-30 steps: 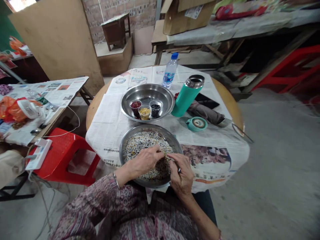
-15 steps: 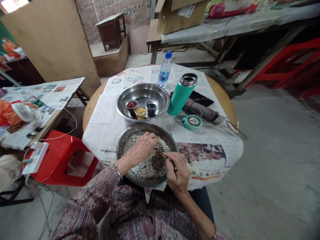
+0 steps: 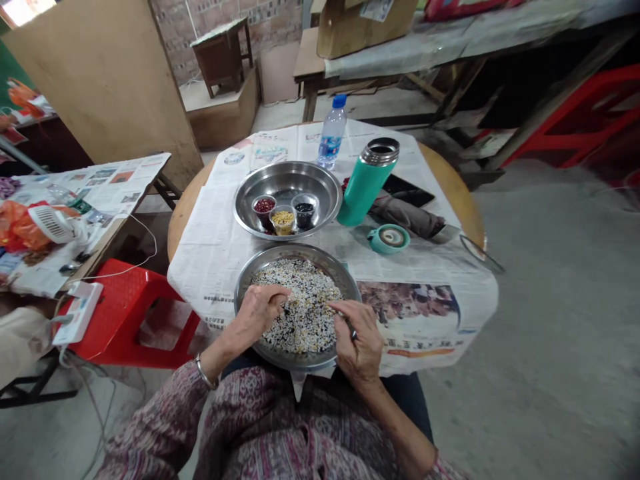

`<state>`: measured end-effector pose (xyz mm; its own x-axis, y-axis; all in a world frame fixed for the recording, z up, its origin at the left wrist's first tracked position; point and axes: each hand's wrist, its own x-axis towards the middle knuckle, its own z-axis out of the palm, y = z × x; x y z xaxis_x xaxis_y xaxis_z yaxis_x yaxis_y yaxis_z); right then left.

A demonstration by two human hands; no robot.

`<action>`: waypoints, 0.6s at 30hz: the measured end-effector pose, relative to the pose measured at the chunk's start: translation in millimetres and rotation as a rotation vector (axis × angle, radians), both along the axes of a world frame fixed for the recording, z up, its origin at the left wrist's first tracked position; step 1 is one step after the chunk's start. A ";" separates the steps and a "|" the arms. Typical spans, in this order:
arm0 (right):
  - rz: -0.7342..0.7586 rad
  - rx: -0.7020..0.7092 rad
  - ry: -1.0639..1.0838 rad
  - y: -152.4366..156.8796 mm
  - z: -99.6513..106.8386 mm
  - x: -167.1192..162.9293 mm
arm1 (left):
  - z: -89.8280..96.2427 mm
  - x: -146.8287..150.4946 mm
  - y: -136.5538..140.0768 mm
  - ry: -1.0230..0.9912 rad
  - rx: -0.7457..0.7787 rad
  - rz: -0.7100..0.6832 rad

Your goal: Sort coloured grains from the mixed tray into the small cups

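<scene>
A steel basin (image 3: 243, 283) near my lap holds a spread of white grains mixed with black and yellow ones (image 3: 305, 320). Over its left side is my left hand (image 3: 259, 313), thumb and fingers pinched together; whatever lies between the tips is too small to make out. My right hand (image 3: 359, 337) rests at the basin's right rim, its fingers closed round a thin dark-ended tool (image 3: 354, 334) whose kind is mostly hidden. Behind stands a second steel basin (image 3: 320, 190) with three clear cups: red beans (image 3: 264, 207), yellow kernels (image 3: 283, 221) and black beans (image 3: 304, 212).
Right of the far basin are a green thermos (image 3: 370, 183), its cup-like lid (image 3: 389, 238) and a folded umbrella (image 3: 410, 217). A water bottle (image 3: 331, 137) stands behind. Newspaper covers the round table (image 3: 200, 260). A red stool (image 3: 130, 313) is at the left.
My left hand has drawn back from the middle of the grains towards the basin's left side, still pinched. My right hand stays almost where it was, holding the thin tool.
</scene>
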<state>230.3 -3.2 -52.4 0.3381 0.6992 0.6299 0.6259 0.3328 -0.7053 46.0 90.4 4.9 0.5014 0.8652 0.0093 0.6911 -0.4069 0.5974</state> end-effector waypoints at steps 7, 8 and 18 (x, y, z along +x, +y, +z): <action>0.003 -0.002 0.000 0.8 -2.6 -0.2 | -1.0 -4.2 10.6 0.110 0.153 -0.028; 0.001 -0.008 0.002 0.8 -3.2 -0.2 | 0.9 -3.0 11.8 0.128 0.162 -0.034; -0.001 -0.016 -0.013 -0.3 -1.7 0.8 | 11.4 18.4 13.4 0.240 0.148 -0.030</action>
